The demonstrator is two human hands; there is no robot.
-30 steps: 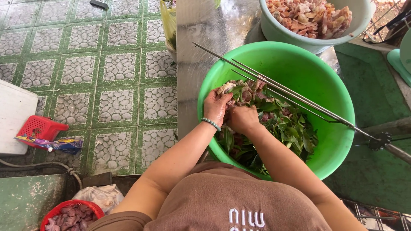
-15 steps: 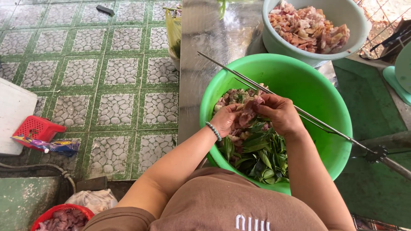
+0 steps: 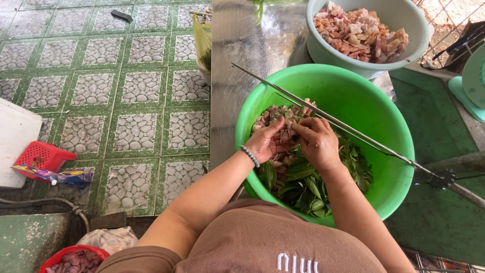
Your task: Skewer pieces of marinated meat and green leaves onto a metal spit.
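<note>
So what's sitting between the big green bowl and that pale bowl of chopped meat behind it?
Nothing stands between them in the head view: the green bowl and the pale bowl of meat look to meet rim to rim on the metal table, with long metal skewers across the green bowl.

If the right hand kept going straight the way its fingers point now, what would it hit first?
The right hand points up-left into the green bowl. It would likely meet the meat pieces at its fingertips first, then the left hand close beside; depth is unclear.

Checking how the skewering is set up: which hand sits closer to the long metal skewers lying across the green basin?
Right. The right hand lies just under the skewers; the left hand sits further off, over the meat pile.
</note>
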